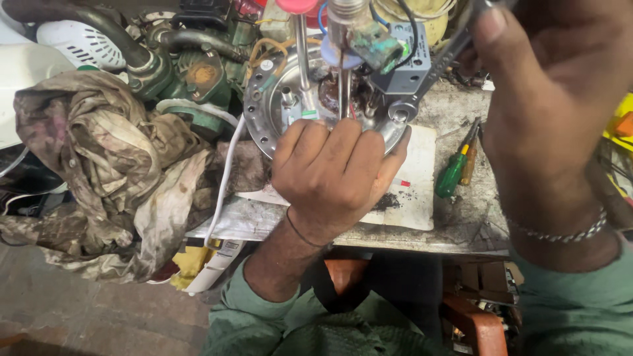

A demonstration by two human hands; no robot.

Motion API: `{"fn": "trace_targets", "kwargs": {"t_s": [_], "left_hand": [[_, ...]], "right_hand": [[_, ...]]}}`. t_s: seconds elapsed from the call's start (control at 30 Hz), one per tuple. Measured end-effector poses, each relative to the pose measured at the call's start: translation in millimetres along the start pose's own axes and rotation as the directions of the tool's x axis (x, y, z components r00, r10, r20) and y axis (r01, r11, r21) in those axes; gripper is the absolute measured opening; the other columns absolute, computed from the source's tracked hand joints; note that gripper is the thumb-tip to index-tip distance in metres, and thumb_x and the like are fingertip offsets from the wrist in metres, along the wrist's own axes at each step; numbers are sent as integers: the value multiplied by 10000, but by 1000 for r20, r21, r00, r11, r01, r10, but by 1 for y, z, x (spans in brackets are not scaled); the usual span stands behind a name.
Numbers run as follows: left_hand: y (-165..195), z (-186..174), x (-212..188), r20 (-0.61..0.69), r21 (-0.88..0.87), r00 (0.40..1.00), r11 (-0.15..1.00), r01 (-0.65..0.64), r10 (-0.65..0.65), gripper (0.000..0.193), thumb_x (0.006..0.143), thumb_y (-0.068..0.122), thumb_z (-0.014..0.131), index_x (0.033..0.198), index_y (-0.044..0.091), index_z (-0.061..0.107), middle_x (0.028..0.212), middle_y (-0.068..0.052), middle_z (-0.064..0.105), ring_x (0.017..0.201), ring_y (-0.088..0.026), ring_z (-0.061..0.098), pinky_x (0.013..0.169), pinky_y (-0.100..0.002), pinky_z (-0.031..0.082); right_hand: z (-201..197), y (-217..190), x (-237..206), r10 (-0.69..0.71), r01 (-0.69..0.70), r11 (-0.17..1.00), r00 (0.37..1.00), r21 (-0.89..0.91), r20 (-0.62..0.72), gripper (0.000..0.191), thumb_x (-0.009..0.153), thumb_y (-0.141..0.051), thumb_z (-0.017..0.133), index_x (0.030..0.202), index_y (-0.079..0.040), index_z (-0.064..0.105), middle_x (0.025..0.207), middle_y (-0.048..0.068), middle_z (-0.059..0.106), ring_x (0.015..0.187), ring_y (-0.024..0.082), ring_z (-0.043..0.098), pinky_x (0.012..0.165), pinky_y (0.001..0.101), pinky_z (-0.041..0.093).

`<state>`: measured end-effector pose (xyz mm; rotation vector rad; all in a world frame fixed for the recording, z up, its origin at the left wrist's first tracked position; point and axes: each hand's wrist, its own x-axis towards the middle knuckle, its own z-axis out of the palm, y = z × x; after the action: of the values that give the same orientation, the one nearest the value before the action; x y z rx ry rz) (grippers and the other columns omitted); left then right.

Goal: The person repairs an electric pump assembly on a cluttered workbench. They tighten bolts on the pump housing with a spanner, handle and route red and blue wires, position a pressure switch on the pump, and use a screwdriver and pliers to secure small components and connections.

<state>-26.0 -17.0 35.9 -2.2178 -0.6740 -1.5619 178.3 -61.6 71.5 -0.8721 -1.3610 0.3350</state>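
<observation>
Head view, looking down over a cluttered workshop counter (461, 224): the left hand (333, 175) is curled over the near rim of a round metal flange plate (264, 112), fingers folded and pressed against the plate's edge, so that the plate stands tilted on a stained white sheet (415, 178) at the middle of the counter. Several rods and a corroded heating tube (344, 79) rise from the plate's face, and a grey box-shaped part (405, 69) with wires sits against them. The right hand (554, 105), large in the near upper right, pinches the handle of a metal wrench (432, 72) between thumb and fingers; the wrench slants down to the left, and its ring end (400, 113) rests on the plate's right rim, just above the left hand's knuckles. A thin bracelet circles the right wrist, a dark band the left. A green-handled screwdriver (452, 173) lies on the counter just right of the sheet, beside a second tool with an orange handle (469, 165). A white cable (224, 178) runs down from the plate across the counter's front edge. A soiled, crumpled cloth (105, 171) covers the counter's left part, with green pipe fittings (191, 72) behind it. Both sleeves are green.
</observation>
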Motion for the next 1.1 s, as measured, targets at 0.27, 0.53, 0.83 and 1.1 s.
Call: {"fn": "trace_targets", "kwargs": {"t_s": [0.27, 0.53, 0.83, 1.1], "left_hand": [[1, 0, 2, 4, 18, 1000, 1000, 3, -3, 251, 840, 210, 786, 785, 129, 555, 817, -14, 474, 734, -208, 462, 718, -372, 385], [-1, 1, -1, 10, 7, 1000, 1000, -6, 6, 318, 873, 282, 836, 820, 126, 564, 838, -8, 487, 762, -206, 473, 759, -371, 406], [0, 0, -2, 23, -18, 1000, 1000, 3, -2, 367, 869, 265, 897, 834, 129, 558, 843, -9, 475, 774, -212, 480, 785, -378, 418], [1, -4, 1, 38, -17, 999, 1000, 24, -24, 373, 881, 260, 883, 821, 124, 540, 847, -22, 483, 785, -237, 493, 792, -387, 419]], "right_hand": [[-17, -8, -36, -355, 431, 810, 900, -398, 253, 277, 1032, 41, 656, 1290, -18, 573, 1135, 148, 696, 911, 216, 737, 747, 288, 582], [-21, -21, -58, -506, 722, 462, 692, -516, 515, 252, 897, 34, 738, 1040, -37, 542, 978, 183, 745, 882, 307, 741, 691, 392, 579], [-41, 6, -31, -436, 654, 287, 739, -700, 513, 116, 943, 102, 771, 940, 20, 689, 993, 217, 762, 878, 333, 763, 717, 394, 604], [-3, 28, 27, -400, 702, 39, 663, -711, 632, 75, 958, 31, 710, 1027, 13, 686, 1191, 109, 714, 1104, 241, 720, 887, 334, 591]]}}
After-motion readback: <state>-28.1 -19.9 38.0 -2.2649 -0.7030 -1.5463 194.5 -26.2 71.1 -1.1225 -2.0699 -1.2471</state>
